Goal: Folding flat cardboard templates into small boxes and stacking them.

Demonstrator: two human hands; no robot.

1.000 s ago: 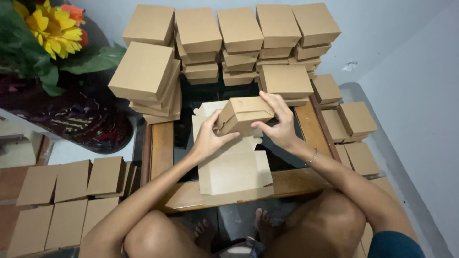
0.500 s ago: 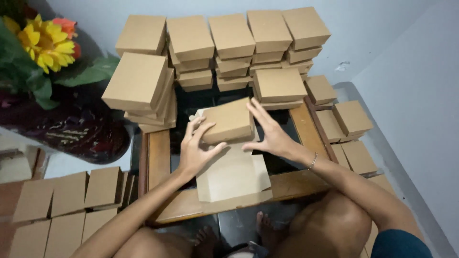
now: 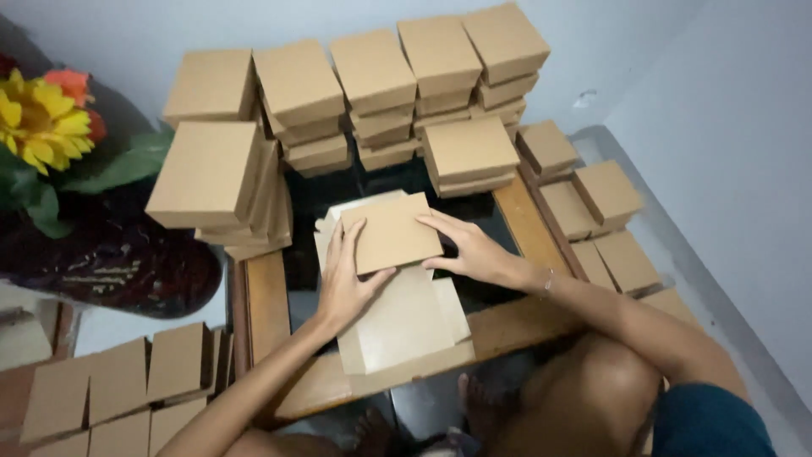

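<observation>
Wooden table [image 3: 524, 222] (stacked boxes [image 3: 372, 80] behind) bears box [image 3: 391, 232].

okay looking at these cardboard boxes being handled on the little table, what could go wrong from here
The tall leaning stack beside the left hand sits tilted at the table edge; a nudge from that arm could probably topple it.

The box held by both hands rests on loose flat cardboard sheets that overhang the table's near edge, so they might slide off.

The right hand works close to the short stack behind it and could bump it.
</observation>
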